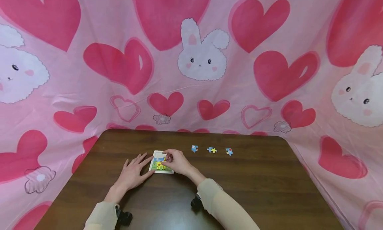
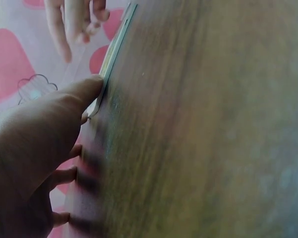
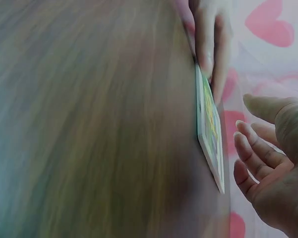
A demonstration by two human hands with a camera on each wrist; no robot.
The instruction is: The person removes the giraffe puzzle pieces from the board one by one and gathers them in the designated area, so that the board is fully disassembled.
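A small jigsaw puzzle tray (image 1: 169, 172) with a white border lies on the brown table, showing a yellow animal on green and blue. Its upper part looks pale, without picture. My left hand (image 1: 131, 175) spreads its fingers at the left side, thumb and a finger touching the border. Over the right half hovers my right hand (image 1: 179, 162), fingers loosely bent. In the right wrist view, a gap parts this right hand (image 3: 275, 153) from the tray (image 3: 210, 124), and no piece shows in its fingers. The left wrist view has the left thumb (image 2: 89, 91) against the tray's edge.
Three loose puzzle pieces lie apart in a row right of the tray: a blue one (image 1: 194, 149), a yellow and blue one (image 1: 212, 150), and a blue one with red (image 1: 229, 151). A pink cloth (image 1: 167, 83) with hearts and rabbits hangs around the table (image 1: 254, 183).
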